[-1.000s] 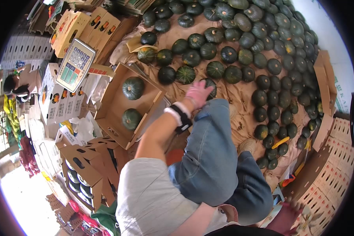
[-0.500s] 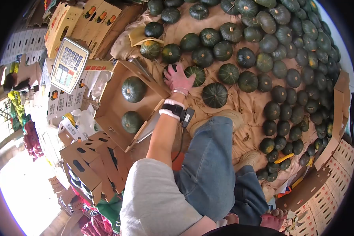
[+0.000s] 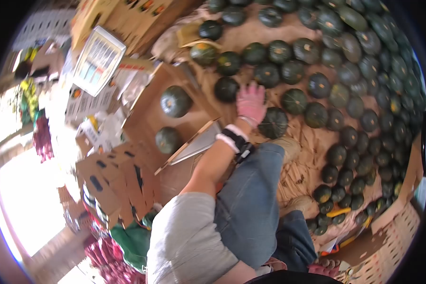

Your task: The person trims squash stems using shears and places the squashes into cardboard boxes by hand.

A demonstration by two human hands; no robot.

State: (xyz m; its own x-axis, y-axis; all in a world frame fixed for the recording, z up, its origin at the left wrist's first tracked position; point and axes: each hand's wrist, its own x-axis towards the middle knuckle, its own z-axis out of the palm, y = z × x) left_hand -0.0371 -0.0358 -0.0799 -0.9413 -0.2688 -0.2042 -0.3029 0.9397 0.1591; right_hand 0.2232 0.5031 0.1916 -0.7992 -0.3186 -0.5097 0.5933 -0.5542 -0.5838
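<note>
Away from the dark pumpkin (image 3: pixel 226 89) it covered half a second ago, the person's pink-gloved left hand (image 3: pixel 252 103) has shifted along the row, and now rests between that one and a ribbed pumpkin (image 3: pixel 273 123) on the brown cloth (image 3: pixel 293 173), near the edge closest to the cardboard box (image 3: pixel 149 113). Its fingers are extended and slightly spread, palm down; a striped pumpkin appears to lie beneath, though the hand masks it and no firm hold can be made out. The right hand (image 3: pixel 324 267), at the bottom of the view, is too blurred to tell what it grasps. Inside the box sit two pumpkins (image 3: pixel 176 101), apart, the lower one nearer the bottom corner, while a heap of pumpkins (image 3: pixel 350 46) crowds the cloth's far right edge. The step in hand looks like touching over single pumpkins to pick one out; a lift would call for the left fingers to curl around its sides.
</note>
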